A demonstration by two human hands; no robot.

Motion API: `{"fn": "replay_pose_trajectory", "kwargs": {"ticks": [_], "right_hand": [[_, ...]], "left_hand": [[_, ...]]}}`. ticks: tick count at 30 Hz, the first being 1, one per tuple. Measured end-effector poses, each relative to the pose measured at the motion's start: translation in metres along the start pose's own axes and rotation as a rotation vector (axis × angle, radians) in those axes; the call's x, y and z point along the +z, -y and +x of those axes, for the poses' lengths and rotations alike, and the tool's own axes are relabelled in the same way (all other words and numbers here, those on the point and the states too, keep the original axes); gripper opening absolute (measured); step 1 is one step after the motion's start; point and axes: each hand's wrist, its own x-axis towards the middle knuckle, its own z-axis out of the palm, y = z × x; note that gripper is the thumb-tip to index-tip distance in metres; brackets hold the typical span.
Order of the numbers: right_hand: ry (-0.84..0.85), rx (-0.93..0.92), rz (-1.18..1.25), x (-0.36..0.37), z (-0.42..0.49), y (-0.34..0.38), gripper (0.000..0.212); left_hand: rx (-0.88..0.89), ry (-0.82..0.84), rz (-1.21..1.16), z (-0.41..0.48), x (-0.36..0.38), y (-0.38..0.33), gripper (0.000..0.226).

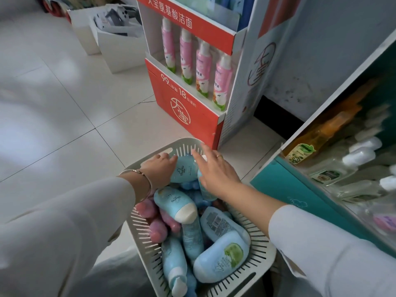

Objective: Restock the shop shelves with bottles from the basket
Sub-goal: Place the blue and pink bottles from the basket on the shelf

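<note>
Bottles (pixel 221 256), mostly pale blue with a few pink ones (pixel 156 228) on the left side, lie heaped in a slotted grey basket (pixel 256 245) that sits on the tiled floor (pixel 75 125) in front of the person.

The left hand (pixel 159 168), with a thin bracelet (pixel 139 174) on its wrist, reaches to the far end of the basket. Its fingers curl round the side of a light blue bottle (pixel 185 171) lying on top of the heap, and so it grips that bottle.

The right hand (pixel 216 172) is open, palm down, with its fingers straight and spread toward the far rim; a ring (pixel 219 156) shows on one finger. It lies over a second blue bottle (pixel 204 189), just beside the gripped one. Whether the palm presses on it cannot be told.

To the right stands a shelf (pixel 334 97) with a teal front (pixel 285 185), holding clear bottles with white caps (pixel 360 155) and an orange bottle (pixel 321 133). Beyond the basket stands a red display stand (pixel 192 108) with a row of pink tubes (pixel 203 69).
</note>
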Motion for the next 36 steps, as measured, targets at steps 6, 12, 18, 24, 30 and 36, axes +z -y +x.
{"fn": "replay_pose_trajectory", "kwargs": {"ticks": [6, 12, 18, 24, 30, 36], "right_hand": [[0.055, 0.063, -0.170, -0.005, 0.026, -0.009, 0.034], [0.034, -0.138, -0.505, -0.011, 0.014, -0.016, 0.031], [0.178, -0.146, -0.207, -0.022, -0.008, -0.017, 0.035], [0.396, -0.199, -0.013, -0.054, -0.028, -0.020, 0.030], [0.538, -0.207, 0.155, -0.033, -0.050, 0.004, 0.032], [0.757, -0.053, -0.107, -0.010, -0.042, 0.000, 0.031]], "left_hand": [[-0.114, 0.051, -0.094, 0.016, 0.002, -0.006, 0.053], [-0.131, 0.167, -0.247, 0.019, 0.019, -0.026, 0.071], [-0.065, 0.095, -0.126, 0.014, 0.014, -0.029, 0.066], [0.094, 0.382, 0.148, -0.014, -0.034, -0.014, 0.065], [0.201, 0.631, 0.239, -0.048, -0.033, -0.019, 0.067], [0.269, 0.656, 0.252, -0.046, 0.006, -0.020, 0.063]]}}
